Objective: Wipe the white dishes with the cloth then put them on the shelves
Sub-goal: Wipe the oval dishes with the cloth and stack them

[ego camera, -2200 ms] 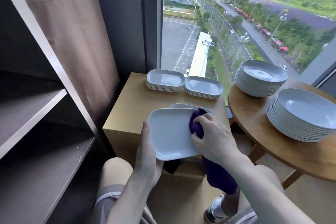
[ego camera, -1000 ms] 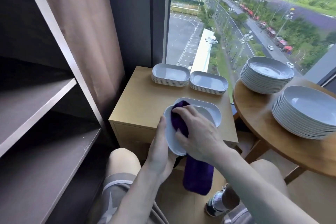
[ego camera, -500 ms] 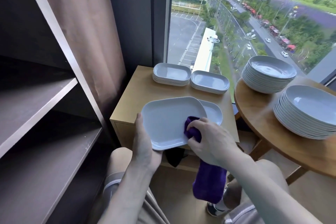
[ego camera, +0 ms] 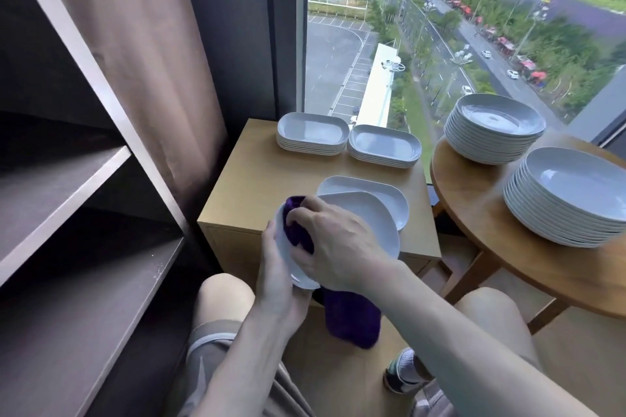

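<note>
No text, label, brand or number can be read. The white dish (ego camera: 366,217), the cloth (ego camera: 352,322), the shelves (ego camera: 61,186) and the counter (ego camera: 257,173) show plain surfaces, and the street outside the window (ego camera: 440,27) is too small and blurred to make out any signs.

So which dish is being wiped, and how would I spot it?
Find the wooden cabinet by the window. At its near edge one white dish is held tilted over a flat-lying dish. It alone is lifted, the left hand holding it and the right hand pressing a purple cloth on it.
</note>
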`<state>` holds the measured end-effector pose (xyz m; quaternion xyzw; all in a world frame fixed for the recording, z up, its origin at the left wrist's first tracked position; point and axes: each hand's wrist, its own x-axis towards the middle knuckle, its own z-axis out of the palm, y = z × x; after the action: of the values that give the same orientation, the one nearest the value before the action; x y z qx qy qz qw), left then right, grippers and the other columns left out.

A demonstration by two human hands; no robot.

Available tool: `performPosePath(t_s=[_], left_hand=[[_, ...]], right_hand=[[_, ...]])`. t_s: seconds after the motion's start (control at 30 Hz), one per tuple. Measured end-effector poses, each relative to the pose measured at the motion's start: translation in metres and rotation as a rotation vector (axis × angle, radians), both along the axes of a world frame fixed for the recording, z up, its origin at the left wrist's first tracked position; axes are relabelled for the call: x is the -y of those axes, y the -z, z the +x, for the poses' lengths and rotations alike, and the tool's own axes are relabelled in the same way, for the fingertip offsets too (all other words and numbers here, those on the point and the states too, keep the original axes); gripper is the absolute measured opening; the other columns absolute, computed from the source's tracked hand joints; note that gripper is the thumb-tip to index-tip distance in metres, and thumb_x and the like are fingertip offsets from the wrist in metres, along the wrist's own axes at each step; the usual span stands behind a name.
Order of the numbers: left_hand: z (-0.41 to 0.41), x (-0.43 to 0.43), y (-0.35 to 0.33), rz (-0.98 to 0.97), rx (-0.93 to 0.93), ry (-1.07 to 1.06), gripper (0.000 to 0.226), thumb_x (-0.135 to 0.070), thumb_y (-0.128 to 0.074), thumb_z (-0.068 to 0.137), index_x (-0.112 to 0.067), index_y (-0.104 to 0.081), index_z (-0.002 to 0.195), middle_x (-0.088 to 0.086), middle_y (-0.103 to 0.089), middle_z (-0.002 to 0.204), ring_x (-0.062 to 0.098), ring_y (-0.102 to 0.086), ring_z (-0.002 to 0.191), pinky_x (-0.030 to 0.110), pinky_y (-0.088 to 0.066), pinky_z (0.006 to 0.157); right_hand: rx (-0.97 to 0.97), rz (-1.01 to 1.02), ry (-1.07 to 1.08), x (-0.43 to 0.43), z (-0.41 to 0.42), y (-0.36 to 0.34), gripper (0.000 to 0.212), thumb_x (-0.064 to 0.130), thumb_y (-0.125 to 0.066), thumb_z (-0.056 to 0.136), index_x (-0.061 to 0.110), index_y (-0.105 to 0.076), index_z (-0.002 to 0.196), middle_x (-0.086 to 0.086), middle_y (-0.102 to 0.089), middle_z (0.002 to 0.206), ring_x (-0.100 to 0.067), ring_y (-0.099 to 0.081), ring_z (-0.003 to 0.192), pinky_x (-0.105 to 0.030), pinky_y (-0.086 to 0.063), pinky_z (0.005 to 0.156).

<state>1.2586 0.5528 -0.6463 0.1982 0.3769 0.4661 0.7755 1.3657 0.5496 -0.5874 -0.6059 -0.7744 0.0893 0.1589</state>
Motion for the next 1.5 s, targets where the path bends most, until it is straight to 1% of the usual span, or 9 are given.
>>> performPosePath(t_s=[0.1, 0.33, 0.5, 0.83, 1.03, 1.17, 1.33, 1.4, 1.5], left_hand=[[-0.005, -0.001, 0.004, -0.042, 0.028, -0.002, 0.055, -0.061, -0.041, 0.103, -0.021, -0.078, 0.112, 0.009, -0.075, 0.119, 0.026, -0.074, 0.110, 0.034, -0.062, 0.075], [-0.010, -0.008, -0.003, 0.011, 0.023, -0.076, 0.061, -0.056, -0.033, 0.108, -0.014, -0.063, 0.141, 0.018, -0.069, 0.134, 0.036, -0.066, 0.124, 0.048, -0.057, 0.097], [-0.006, -0.005, -0.007, 0.079, 0.003, -0.046, 0.058, -0.061, -0.033, 0.107, -0.022, -0.065, 0.136, 0.012, -0.073, 0.128, 0.030, -0.072, 0.114, 0.044, -0.062, 0.078], [0.008, 0.001, -0.002, 0.060, -0.093, 0.024, 0.058, -0.058, -0.036, 0.108, -0.019, -0.070, 0.133, 0.013, -0.073, 0.129, 0.028, -0.071, 0.117, 0.043, -0.055, 0.092], [-0.001, -0.006, -0.003, 0.013, 0.012, 0.009, 0.068, -0.065, -0.036, 0.104, -0.019, -0.084, 0.090, 0.009, -0.079, 0.097, 0.024, -0.078, 0.093, 0.032, -0.062, 0.072], [-0.011, -0.014, -0.010, 0.020, -0.002, -0.093, 0.067, -0.060, -0.031, 0.108, -0.010, -0.065, 0.138, 0.018, -0.071, 0.131, 0.033, -0.069, 0.120, 0.043, -0.056, 0.097], [-0.019, -0.014, -0.010, 0.078, -0.017, -0.091, 0.066, -0.064, -0.034, 0.106, -0.016, -0.063, 0.140, 0.016, -0.071, 0.132, 0.037, -0.067, 0.123, 0.058, -0.052, 0.106], [-0.018, -0.013, -0.011, 0.093, -0.044, -0.063, 0.064, -0.064, -0.034, 0.106, -0.018, -0.065, 0.139, 0.014, -0.072, 0.131, 0.034, -0.069, 0.121, 0.054, -0.055, 0.103], [-0.009, -0.007, -0.008, 0.092, -0.051, 0.004, 0.060, -0.062, -0.034, 0.107, -0.020, -0.070, 0.131, 0.014, -0.073, 0.126, 0.029, -0.074, 0.109, 0.043, -0.062, 0.081]], right_hand=[[0.011, -0.054, -0.094, 0.008, -0.008, 0.003, 0.023, 0.038, -0.055, 0.089, 0.025, -0.065, 0.106, 0.010, -0.055, 0.105, -0.018, -0.050, 0.088, -0.029, -0.033, 0.071], [0.025, -0.191, 0.039, 0.017, 0.035, 0.015, 0.018, 0.042, -0.052, 0.080, 0.033, -0.060, 0.093, 0.012, -0.056, 0.102, -0.023, -0.058, 0.088, -0.032, -0.043, 0.071], [-0.034, -0.181, 0.240, 0.005, 0.075, 0.016, 0.017, 0.041, -0.053, 0.081, 0.032, -0.064, 0.091, 0.013, -0.054, 0.095, -0.015, -0.054, 0.084, -0.029, -0.039, 0.065], [-0.102, -0.032, 0.183, -0.001, 0.031, 0.006, 0.018, 0.038, -0.056, 0.085, 0.031, -0.062, 0.100, 0.015, -0.056, 0.109, -0.014, -0.048, 0.088, -0.030, -0.036, 0.073], [-0.082, -0.102, -0.038, 0.018, -0.004, 0.004, 0.020, 0.040, -0.051, 0.081, 0.029, -0.060, 0.095, 0.013, -0.050, 0.097, -0.019, -0.052, 0.082, -0.032, -0.039, 0.066], [-0.068, -0.157, 0.000, 0.025, 0.008, 0.007, 0.027, 0.045, -0.045, 0.076, 0.033, -0.060, 0.094, 0.013, -0.055, 0.099, -0.019, -0.054, 0.085, -0.034, -0.046, 0.071], [0.007, -0.189, 0.202, 0.013, 0.052, 0.004, 0.020, 0.043, -0.052, 0.082, 0.034, -0.065, 0.093, 0.014, -0.056, 0.098, -0.016, -0.053, 0.085, -0.030, -0.038, 0.068], [0.075, -0.158, 0.275, 0.007, 0.065, 0.000, 0.016, 0.040, -0.055, 0.086, 0.031, -0.065, 0.096, 0.011, -0.055, 0.099, -0.018, -0.053, 0.085, -0.031, -0.036, 0.067], [0.182, -0.010, 0.338, -0.002, 0.071, -0.007, 0.019, 0.039, -0.055, 0.089, 0.025, -0.062, 0.100, 0.004, -0.056, 0.106, -0.024, -0.054, 0.086, -0.031, -0.034, 0.070]])
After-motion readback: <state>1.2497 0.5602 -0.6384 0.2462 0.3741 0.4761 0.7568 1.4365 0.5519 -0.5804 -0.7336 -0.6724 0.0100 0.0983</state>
